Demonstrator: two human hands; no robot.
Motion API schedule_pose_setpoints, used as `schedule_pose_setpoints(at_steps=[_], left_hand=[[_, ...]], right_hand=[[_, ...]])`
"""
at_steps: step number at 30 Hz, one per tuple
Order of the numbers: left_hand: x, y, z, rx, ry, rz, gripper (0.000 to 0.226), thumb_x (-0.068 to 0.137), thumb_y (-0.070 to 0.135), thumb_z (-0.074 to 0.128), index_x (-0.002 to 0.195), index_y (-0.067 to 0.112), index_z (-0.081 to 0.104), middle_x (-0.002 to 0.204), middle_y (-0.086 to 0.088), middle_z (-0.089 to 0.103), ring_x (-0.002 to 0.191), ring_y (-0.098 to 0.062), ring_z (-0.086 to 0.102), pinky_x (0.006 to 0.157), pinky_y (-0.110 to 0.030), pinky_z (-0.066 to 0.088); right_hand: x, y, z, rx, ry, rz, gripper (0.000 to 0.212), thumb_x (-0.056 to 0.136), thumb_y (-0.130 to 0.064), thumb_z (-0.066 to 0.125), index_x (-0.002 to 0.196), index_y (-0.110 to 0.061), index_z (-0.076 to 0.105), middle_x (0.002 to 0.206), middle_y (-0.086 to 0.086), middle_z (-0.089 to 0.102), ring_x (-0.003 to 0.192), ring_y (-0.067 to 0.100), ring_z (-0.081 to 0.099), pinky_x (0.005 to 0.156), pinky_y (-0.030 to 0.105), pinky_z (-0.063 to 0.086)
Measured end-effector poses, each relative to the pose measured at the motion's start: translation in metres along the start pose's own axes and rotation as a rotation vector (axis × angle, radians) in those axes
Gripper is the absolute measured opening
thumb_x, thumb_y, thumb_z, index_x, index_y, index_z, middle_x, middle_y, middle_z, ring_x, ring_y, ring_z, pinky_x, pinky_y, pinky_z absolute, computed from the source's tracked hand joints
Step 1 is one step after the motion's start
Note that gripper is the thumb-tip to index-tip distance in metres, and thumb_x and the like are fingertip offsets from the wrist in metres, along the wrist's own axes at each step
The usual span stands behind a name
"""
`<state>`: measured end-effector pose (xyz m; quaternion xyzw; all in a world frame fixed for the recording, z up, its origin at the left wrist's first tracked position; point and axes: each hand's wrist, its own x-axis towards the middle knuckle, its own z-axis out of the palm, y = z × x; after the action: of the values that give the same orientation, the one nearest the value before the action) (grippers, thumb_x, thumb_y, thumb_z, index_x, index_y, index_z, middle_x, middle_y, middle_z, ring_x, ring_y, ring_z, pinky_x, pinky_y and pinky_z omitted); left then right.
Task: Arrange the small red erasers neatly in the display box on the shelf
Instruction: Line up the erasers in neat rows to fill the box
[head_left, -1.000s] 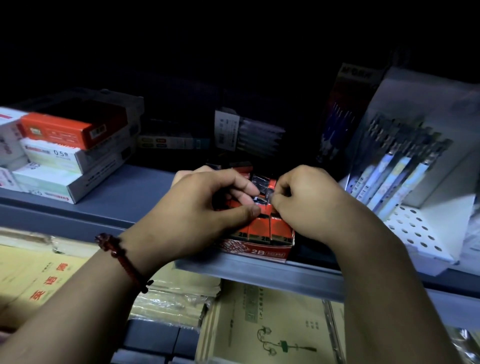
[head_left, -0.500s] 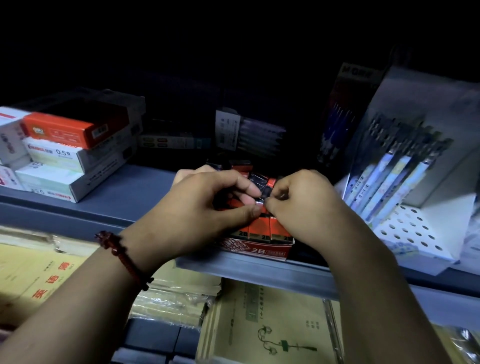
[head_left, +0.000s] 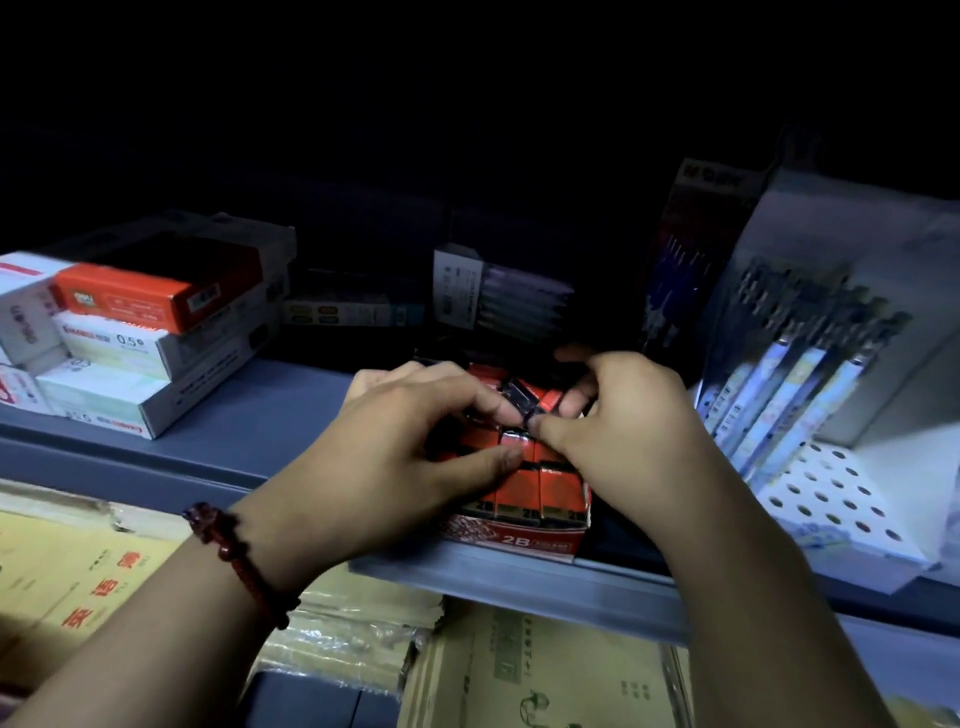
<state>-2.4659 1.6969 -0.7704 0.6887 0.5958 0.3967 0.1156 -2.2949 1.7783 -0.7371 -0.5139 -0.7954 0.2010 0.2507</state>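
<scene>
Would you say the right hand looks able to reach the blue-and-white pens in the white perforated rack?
Probably yes: the right hand is beside the blue-and-white pens in the white perforated rack, nothing between, though it pinches a small red eraser.

I see the red erasers (head_left: 540, 483), black-banded and marked 2B, standing upright in tight rows inside the red display box (head_left: 519, 543). The box sits at the front edge of the blue-grey shelf (head_left: 249, 415). One tilted eraser (head_left: 524, 399) lies above the middle rows.
</scene>
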Motion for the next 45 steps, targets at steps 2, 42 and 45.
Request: schedule_pose_setpoints(at_steps=[2,42,45], left_hand=[[-0.001,0.001,0.000,-0.012,0.001,0.001,0.042,0.075,0.070,0.056,0.105,0.044,0.070,0.107,0.028,0.065,0.109,-0.001,0.056,0.106,-0.045,0.036],[-0.001,-0.004,0.004,-0.200,0.092,-0.108,0.058,0.075,0.038,0.086,0.127,0.039,0.061,0.104,0.029,0.062,0.098,-0.011,0.064,0.094,-0.032,0.054],[-0.002,-0.003,0.004,-0.179,0.096,-0.104,0.052,0.077,0.036,0.087,0.123,0.039,0.063,0.100,0.032,0.061,0.097,-0.010,0.063,0.090,-0.025,0.053]], right_hand=[[-0.001,-0.001,0.000,-0.005,-0.001,-0.005,0.038,0.087,-0.030,0.076,0.123,-0.024,0.068,0.083,-0.007,0.066,0.066,0.005,0.061,0.053,0.016,0.045],[-0.005,0.013,-0.006,0.320,-0.099,-0.018,0.012,0.089,-0.018,0.073,0.085,-0.029,0.071,0.074,0.005,0.070,0.064,0.020,0.065,0.064,0.047,0.057],[-0.007,0.010,-0.007,0.289,-0.103,-0.036,0.014,0.088,-0.017,0.076,0.083,-0.030,0.074,0.072,0.001,0.072,0.061,0.018,0.066,0.069,0.049,0.058]])
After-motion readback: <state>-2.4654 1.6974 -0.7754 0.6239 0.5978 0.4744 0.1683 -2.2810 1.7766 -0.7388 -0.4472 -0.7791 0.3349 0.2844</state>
